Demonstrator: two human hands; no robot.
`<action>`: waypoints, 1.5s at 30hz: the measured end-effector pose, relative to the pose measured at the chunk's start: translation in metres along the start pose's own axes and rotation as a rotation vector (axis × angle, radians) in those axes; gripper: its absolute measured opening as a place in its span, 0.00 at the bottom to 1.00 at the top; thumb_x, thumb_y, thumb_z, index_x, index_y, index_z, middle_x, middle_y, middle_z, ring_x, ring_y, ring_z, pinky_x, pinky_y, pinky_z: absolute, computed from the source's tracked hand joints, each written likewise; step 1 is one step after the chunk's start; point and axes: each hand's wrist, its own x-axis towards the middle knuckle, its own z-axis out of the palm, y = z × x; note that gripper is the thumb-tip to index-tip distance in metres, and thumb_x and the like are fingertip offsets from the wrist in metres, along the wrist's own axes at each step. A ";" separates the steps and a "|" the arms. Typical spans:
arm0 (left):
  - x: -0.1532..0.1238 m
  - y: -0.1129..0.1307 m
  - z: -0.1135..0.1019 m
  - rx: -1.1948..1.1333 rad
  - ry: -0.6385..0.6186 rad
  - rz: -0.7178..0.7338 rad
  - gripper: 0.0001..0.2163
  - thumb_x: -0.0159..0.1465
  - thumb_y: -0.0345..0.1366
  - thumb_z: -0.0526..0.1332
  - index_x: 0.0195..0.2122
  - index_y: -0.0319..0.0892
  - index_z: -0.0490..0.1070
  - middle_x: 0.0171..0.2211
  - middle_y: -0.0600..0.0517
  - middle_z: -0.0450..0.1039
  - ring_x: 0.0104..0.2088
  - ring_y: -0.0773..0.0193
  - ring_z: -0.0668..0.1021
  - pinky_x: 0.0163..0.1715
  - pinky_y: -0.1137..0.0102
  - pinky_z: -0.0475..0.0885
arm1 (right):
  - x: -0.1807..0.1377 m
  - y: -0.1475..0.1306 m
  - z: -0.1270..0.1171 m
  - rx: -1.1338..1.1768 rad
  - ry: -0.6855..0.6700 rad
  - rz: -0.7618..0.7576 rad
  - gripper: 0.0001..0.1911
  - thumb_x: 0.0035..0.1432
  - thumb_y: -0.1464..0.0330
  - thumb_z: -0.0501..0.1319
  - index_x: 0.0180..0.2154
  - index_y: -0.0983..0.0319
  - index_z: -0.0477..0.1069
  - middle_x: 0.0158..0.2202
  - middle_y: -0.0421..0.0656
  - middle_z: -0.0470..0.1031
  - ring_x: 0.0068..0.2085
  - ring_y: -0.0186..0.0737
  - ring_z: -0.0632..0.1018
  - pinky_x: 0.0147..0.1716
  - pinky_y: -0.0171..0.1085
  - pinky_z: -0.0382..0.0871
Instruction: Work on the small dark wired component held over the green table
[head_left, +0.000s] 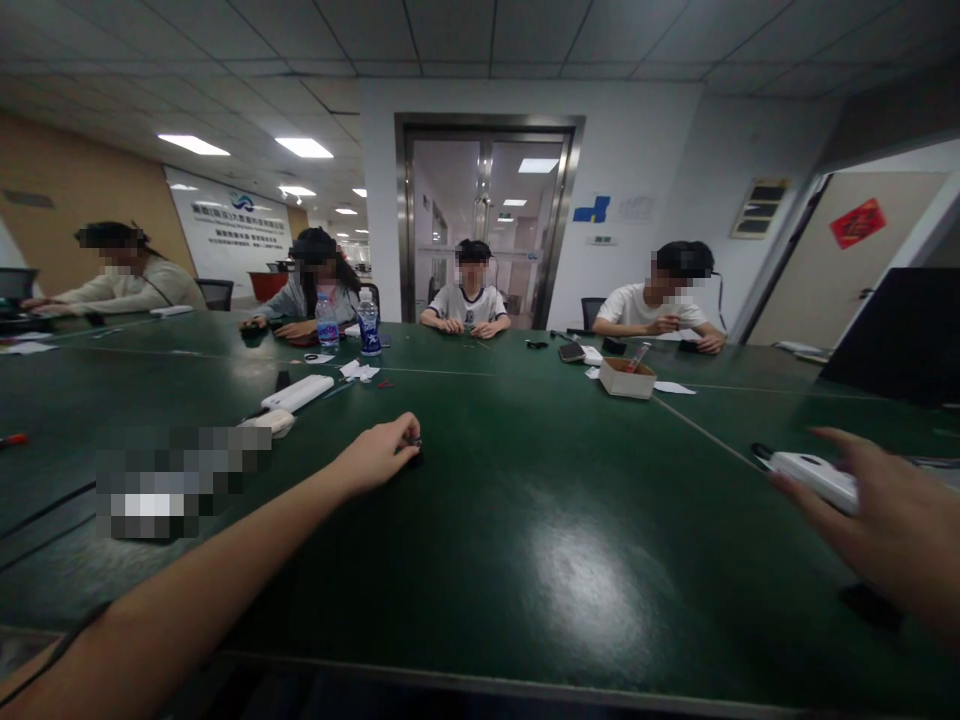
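Note:
My left hand [381, 452] rests on the green table [495, 560] with its fingers curled and pinched together. Between the fingertips is a small dark object [417, 455], mostly hidden, and its kind does not show. At the right edge my right hand [892, 510] is slightly blurred, with thumb and fingers spread apart. A white, flat, rounded device [814, 478] with a black loop at its far end lies between them. Whether the fingers touch it I cannot tell.
Across the table sit several people. A small cardboard box [628, 380] stands at the right, and two bottles, one of them a blue-labelled bottle [369, 325], at the left. A white power strip [298, 393] lies left of my arm; a black screen [900, 335] rises at right.

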 end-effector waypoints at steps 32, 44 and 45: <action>0.143 0.010 0.105 -1.061 0.357 -0.184 0.10 0.48 0.36 0.71 0.26 0.35 0.75 0.22 0.51 0.73 0.25 0.70 0.74 0.32 0.71 0.70 | 0.074 -0.273 0.170 1.780 -0.874 0.307 0.05 0.61 0.70 0.60 0.34 0.63 0.65 0.25 0.46 0.76 0.23 0.33 0.76 0.25 0.31 0.74; 0.137 0.015 0.104 -0.793 0.385 -0.149 0.09 0.55 0.39 0.64 0.24 0.38 0.70 0.18 0.55 0.68 0.20 0.70 0.70 0.26 0.73 0.65 | 0.072 -0.273 0.174 1.785 -0.823 0.272 0.10 0.56 0.69 0.66 0.30 0.62 0.65 0.21 0.39 0.72 0.20 0.29 0.72 0.21 0.28 0.70; 0.137 0.015 0.104 -0.789 0.377 -0.147 0.09 0.55 0.39 0.64 0.24 0.38 0.70 0.18 0.54 0.69 0.21 0.70 0.70 0.26 0.73 0.65 | 0.072 -0.273 0.174 1.785 -0.819 0.278 0.10 0.56 0.69 0.66 0.30 0.62 0.65 0.21 0.39 0.72 0.20 0.30 0.72 0.21 0.29 0.70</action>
